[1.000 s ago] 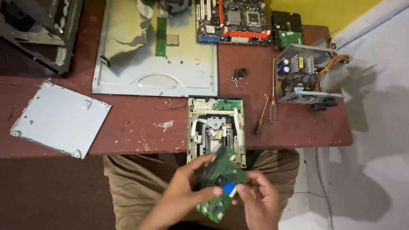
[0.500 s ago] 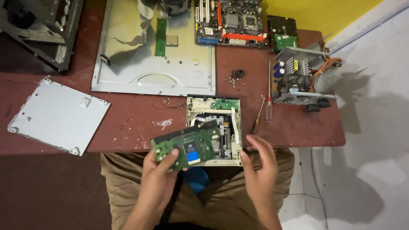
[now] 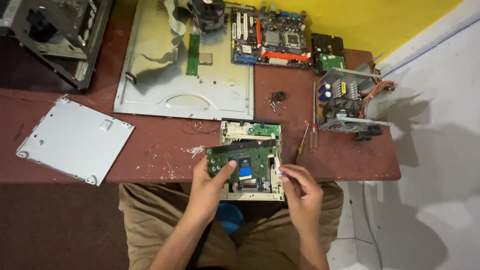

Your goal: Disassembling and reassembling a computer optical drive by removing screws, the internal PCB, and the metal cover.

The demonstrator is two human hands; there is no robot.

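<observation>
Risk lies in the green circuit board (image 3: 243,163), pinched by the left hand (image 3: 212,186) over the open optical drive (image 3: 252,159) at six o'clock of the table (image 3: 150,145): the right hand (image 3: 300,192), fingers loosely curled at its three o'clock edge and gripping nothing, leaves it free to tilt, slip and strain any ribbon beneath

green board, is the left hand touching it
Touching. The head view shows the left hand gripping the green board at its left edge, thumb pressed on its top face, above the open drive.
</observation>
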